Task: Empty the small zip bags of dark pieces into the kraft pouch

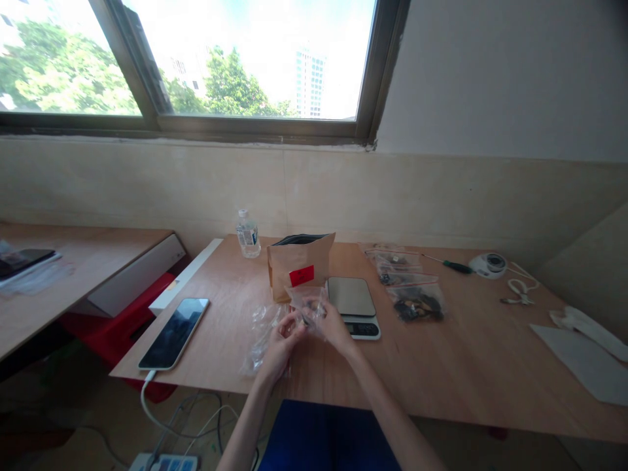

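A small clear plastic bag (309, 302) is held up between my two hands, just in front of a brown paper pouch (283, 269) with a red label. My left hand (284, 339) pinches the bag's near left side. On its right side, the fingers of my right hand (334, 325) are closed on the plastic. Something small and dark shows inside the bag, too small to name. Several empty clear bags (260, 337) lie beside and partly under my left hand. Close to my right hand stands a kitchen scale (352, 297) with a bare plate.
Zip bags of dark parts (418, 306) lie right of the scale. Behind them are a green-handled screwdriver (457, 267) and a white dome camera (489, 265). A charging phone (174, 333) lies left, a water bottle (248, 235) stands behind, and white paper (579, 363) lies right.
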Tool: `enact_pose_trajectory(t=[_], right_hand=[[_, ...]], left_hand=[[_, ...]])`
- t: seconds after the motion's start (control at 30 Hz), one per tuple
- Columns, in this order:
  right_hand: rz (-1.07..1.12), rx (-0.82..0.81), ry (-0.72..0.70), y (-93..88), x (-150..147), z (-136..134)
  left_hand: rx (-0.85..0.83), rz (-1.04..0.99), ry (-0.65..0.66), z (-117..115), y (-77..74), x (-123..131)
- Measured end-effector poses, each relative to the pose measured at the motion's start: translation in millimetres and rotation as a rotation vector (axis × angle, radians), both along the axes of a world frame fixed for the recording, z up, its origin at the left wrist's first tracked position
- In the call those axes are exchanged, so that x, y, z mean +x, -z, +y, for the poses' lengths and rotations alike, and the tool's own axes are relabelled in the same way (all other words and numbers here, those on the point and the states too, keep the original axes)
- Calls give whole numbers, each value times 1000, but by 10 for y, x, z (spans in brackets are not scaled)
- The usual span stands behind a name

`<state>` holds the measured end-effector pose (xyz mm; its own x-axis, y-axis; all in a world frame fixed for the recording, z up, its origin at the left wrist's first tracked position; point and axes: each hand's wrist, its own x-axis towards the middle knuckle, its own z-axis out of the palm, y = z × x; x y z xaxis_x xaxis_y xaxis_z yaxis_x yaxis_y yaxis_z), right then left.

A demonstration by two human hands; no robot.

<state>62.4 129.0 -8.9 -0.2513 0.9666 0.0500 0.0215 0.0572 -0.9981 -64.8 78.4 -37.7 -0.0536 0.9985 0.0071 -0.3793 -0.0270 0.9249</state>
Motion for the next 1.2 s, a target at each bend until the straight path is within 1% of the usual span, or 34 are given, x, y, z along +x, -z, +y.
enact_pose_trajectory(t=[0.13,0.23,0.37,0.57,0.63,0.77,0.9,1.0,1.1,1.17,1.2], right_hand=[[-31,53,7,-2,10,-53],[-52,100,-35,-28,37,-80],[-63,114,-72,-23,89,-89],[-119,78,-82,3,163,-107],[-71,58,-85,-4,186,-116],[77,-46,-110,-69,235,-128],[108,-95,-82,-141,293,-117],[92,-118,-43,-138,374,-82],[28,-60,18,-148,531,-29],[-52,4,66,-230,659,22],[-88,46,95,-306,716,58]], left_hand=[[7,18,-67,1,22,-6],[-1,10,-104,3,41,-16],[-21,28,-139,6,69,-30],[-21,-6,-123,11,110,-23],[-11,10,-125,9,110,-20],[16,68,-140,5,101,-17],[17,21,-121,10,97,-12],[13,-40,-116,17,93,-13],[4,-116,-131,27,80,-21],[-3,-140,-142,33,69,-27],[-9,-138,-147,36,65,-29]])
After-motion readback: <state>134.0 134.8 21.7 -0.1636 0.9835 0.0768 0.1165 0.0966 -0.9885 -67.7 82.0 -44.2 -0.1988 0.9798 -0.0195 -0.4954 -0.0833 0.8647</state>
